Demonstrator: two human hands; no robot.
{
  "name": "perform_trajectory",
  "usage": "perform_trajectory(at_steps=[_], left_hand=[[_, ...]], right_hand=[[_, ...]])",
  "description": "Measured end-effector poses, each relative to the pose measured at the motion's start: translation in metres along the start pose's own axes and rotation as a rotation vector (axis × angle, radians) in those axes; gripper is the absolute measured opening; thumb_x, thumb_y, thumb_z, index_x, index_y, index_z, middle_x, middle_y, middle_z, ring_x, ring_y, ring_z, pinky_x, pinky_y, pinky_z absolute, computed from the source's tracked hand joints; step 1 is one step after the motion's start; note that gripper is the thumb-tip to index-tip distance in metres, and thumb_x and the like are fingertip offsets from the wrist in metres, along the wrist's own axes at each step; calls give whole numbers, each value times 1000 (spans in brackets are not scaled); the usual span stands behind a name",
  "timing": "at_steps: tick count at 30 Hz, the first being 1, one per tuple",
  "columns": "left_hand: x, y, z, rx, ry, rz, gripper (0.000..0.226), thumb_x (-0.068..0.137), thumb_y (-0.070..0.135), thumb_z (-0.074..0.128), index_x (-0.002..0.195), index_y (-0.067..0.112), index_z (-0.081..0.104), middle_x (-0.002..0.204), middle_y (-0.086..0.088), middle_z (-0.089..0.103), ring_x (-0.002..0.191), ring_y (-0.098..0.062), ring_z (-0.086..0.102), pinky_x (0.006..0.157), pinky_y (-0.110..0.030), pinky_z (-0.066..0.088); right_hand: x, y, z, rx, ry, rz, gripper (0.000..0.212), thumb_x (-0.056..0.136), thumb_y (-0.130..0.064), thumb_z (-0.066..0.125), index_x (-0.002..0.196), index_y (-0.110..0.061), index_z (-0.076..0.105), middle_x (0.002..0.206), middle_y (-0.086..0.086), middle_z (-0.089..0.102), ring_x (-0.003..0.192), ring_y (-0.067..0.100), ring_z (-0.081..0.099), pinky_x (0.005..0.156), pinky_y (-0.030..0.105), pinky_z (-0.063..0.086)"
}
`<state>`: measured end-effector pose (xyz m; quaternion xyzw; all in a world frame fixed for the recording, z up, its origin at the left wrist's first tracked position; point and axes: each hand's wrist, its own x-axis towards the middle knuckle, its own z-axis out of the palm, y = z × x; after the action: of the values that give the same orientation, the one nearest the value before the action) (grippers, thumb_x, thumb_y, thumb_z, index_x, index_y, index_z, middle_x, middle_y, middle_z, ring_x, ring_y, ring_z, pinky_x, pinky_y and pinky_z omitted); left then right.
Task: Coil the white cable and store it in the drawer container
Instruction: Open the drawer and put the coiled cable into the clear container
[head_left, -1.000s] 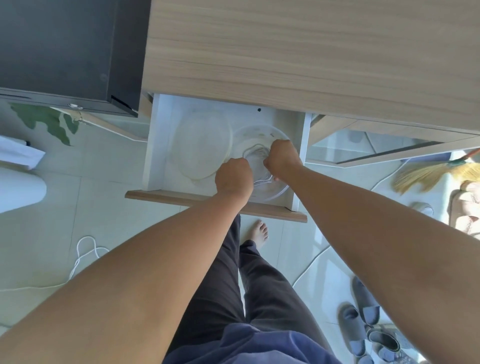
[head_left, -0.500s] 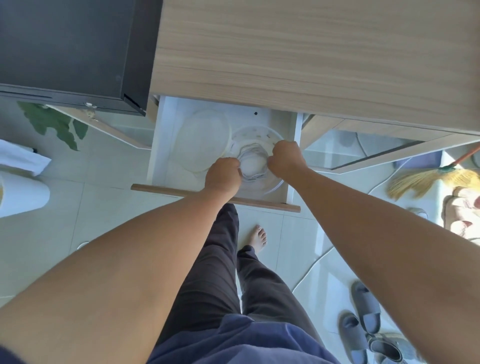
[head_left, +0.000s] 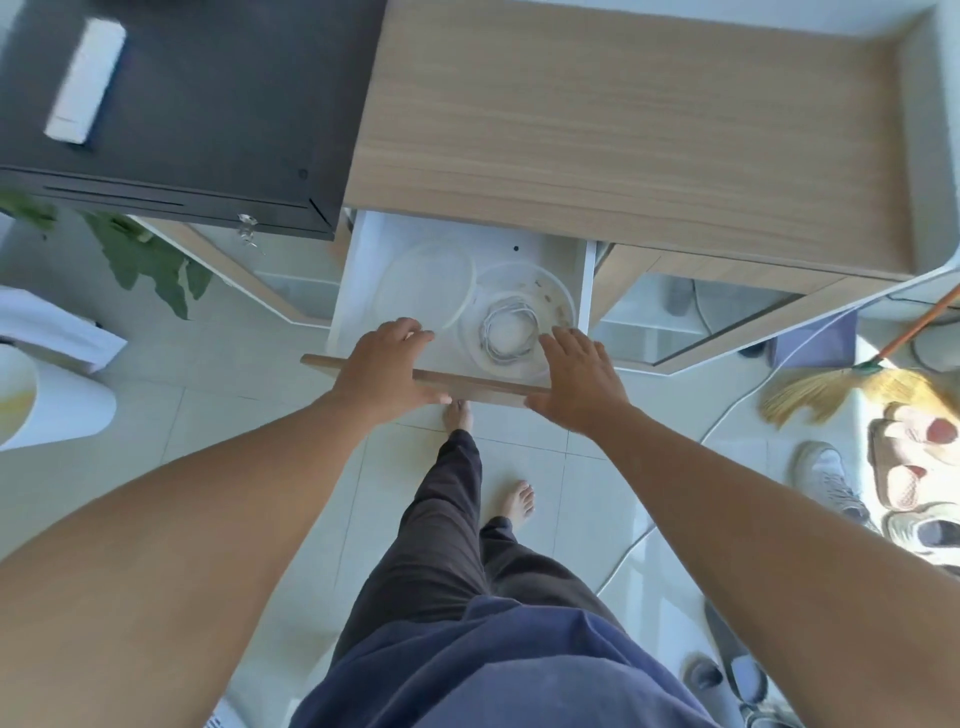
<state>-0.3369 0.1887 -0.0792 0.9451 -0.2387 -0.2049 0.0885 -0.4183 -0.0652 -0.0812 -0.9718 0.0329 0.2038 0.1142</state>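
Our left hand (head_left: 387, 371) and right hand (head_left: 576, 382) hold nothing, fingers spread flat over the drawer (head_left: 483, 387) front, and just past them the white cable (head_left: 509, 332) sits coiled in the round container (head_left: 556, 291), so we think only closing is left.

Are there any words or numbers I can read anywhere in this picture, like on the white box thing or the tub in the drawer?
No text can be read anywhere.
White box on the black cabinet: blurred, no letters can be made out.
Clear container in the drawer: small brownish marks on its wall, too small to read.
White cable: no label shows.
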Motion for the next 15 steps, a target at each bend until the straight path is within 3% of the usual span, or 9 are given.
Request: perform_trajectory(at_steps=[3, 6, 11, 15], left_hand=[[5, -12, -3, 211, 15, -17, 101, 75, 47, 76, 153, 16, 21, 160, -11, 18, 147, -28, 17, 119, -43, 16], [15, -16, -11, 254, 29, -85, 122, 69, 51, 80, 155, 14, 2, 163, -14, 0, 150, -30, 3, 122, -43, 7], [41, -13, -27, 263, 13, -78, 129, 68, 47, 83, 155, 11, -6, 163, -13, -8, 151, -28, -5, 122, -41, 2], [67, -9, -38, 263, 8, -71, 128, 69, 42, 84, 155, 10, -6, 163, -13, -10, 151, -28, -6, 122, -41, 1]], right_hand=[[2, -1, -2, -47, 45, 14, 98, 79, -53, 70, 153, -17, 16, 163, 10, 12, 150, 29, 8, 121, 49, 10], [7, -4, -3, -73, 88, 12, 104, 78, -49, 71, 155, -17, 9, 164, 9, 5, 151, 28, 3, 122, 48, 8], [26, -4, -9, -82, 115, 73, 99, 81, -36, 68, 156, -15, 7, 165, 8, 1, 151, 27, 1, 121, 48, 6], [52, 3, -25, -118, 124, 101, 103, 79, -42, 71, 155, -15, 7, 165, 7, 0, 151, 28, 1, 121, 49, 7]])
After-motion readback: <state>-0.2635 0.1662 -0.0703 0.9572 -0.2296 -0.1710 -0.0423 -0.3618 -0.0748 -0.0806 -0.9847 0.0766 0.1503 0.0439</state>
